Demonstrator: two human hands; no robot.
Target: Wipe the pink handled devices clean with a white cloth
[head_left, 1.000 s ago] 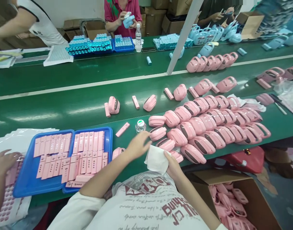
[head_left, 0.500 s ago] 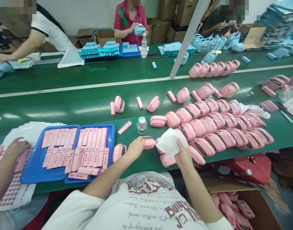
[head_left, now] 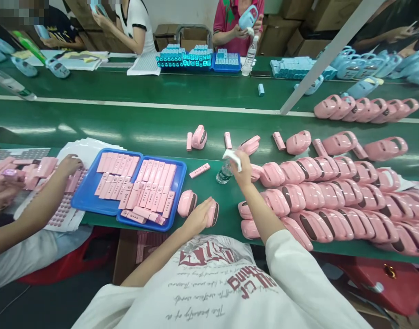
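Note:
My left hand (head_left: 198, 219) is closed around a pink plastic housing (head_left: 214, 213) with a dark strip, low over the near edge of the green table. Just left of it sits another pink housing (head_left: 187, 203). My right hand (head_left: 242, 170) grips a folded white cloth (head_left: 232, 158) at the top of a small clear bottle (head_left: 224, 173), which leans slightly. The cloth hides the bottle's mouth. Between the bottle and the blue trays lies a slim pink piece (head_left: 199, 170) with small round marks.
Blue trays (head_left: 79, 201) hold rows of slim pink pieces at left. Rows of pink housings (head_left: 308, 195) fill the right side. A co-worker's hand (head_left: 69, 165) reaches in at left. A slanted metal post (head_left: 327, 59) stands beyond; people across handle blue housings.
My right hand has carried the cloth away from the right-hand rows to the bottle, which now tilts. My left hand has drawn its housing nearer to me. The view has shifted.

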